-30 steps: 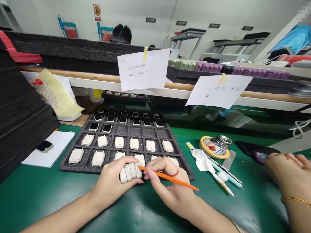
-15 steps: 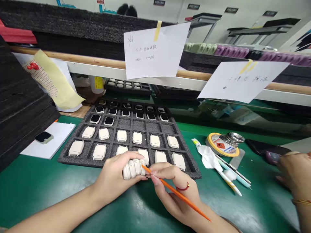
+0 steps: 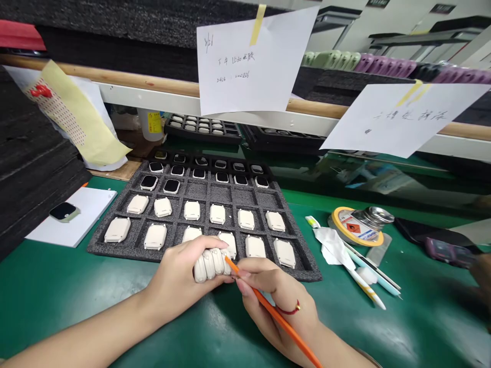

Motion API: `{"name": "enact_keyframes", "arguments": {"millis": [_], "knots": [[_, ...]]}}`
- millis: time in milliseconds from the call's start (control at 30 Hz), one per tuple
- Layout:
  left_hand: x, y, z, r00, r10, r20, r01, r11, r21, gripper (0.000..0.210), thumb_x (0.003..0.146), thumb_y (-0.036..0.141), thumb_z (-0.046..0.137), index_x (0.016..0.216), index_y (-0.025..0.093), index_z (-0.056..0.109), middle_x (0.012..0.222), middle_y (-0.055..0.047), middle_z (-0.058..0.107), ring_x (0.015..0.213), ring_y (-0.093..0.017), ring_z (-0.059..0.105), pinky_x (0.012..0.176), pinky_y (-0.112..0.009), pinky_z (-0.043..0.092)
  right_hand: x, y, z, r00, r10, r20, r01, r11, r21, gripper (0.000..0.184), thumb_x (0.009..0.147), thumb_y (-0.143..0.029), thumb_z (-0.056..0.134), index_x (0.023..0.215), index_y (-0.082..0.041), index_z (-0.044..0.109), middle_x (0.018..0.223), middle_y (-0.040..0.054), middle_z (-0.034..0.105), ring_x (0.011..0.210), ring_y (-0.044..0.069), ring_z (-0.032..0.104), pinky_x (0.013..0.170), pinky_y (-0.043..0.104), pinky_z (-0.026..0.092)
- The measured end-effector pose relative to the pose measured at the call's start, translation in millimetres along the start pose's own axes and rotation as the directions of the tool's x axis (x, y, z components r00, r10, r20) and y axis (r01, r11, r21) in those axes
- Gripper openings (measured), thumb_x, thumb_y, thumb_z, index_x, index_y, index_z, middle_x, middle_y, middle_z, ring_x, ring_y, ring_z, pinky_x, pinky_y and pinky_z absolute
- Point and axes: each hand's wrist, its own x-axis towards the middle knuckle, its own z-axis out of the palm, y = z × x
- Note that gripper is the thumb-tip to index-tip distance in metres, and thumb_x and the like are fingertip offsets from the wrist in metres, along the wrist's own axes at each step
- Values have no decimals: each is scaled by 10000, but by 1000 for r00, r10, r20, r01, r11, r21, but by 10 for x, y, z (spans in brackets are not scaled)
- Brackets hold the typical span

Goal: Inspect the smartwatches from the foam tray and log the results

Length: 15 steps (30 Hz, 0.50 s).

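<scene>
My left hand is closed around a row of several cream watch cases, held side by side between thumb and fingers above the front edge of the tray. In my right hand is a thin orange stick, gripped like a pen. Its tip touches or nearly touches the rightmost case in the row. Just behind my hands lies the black foam tray. Cream watch cases lie back side up in its front rows, and watches with dark screens sit farther back.
To the right are a yellow-rimmed tape roll, a metal-topped container, a crumpled tissue and pens. At left, a watch rests on white paper. A shelf with hanging notes crosses above. Another person's blurred hand shows at far right.
The view has tilted and shifted slightly. The other person's hand has moved away from the purple items at right. My hands keep nearly the same pose, the stick still at the rightmost case.
</scene>
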Motion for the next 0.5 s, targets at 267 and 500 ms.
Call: {"name": "enact_keyframes", "arguments": {"millis": [267,500], "knots": [[-18,-15,8,1000,16,-23,-15,999,28,322,811,333,742,1101,272,616,1127,18,742,1011,-183,707,850,-259,549,-6,-34,11,1000,-17,10,18,997,-70,153,950,-75,477,973,-224,453,836,60,658,680,138,659,591,239,568],[-8,-13,24,999,14,-35,-13,1000,18,321,803,292,747,1091,289,606,1115,44,741,988,-162,710,831,-245,551,14,-29,36,999,-39,-4,39,997,-68,147,943,-54,480,942,-199,457,836,63,638,643,118,612,561,219,530]]}}
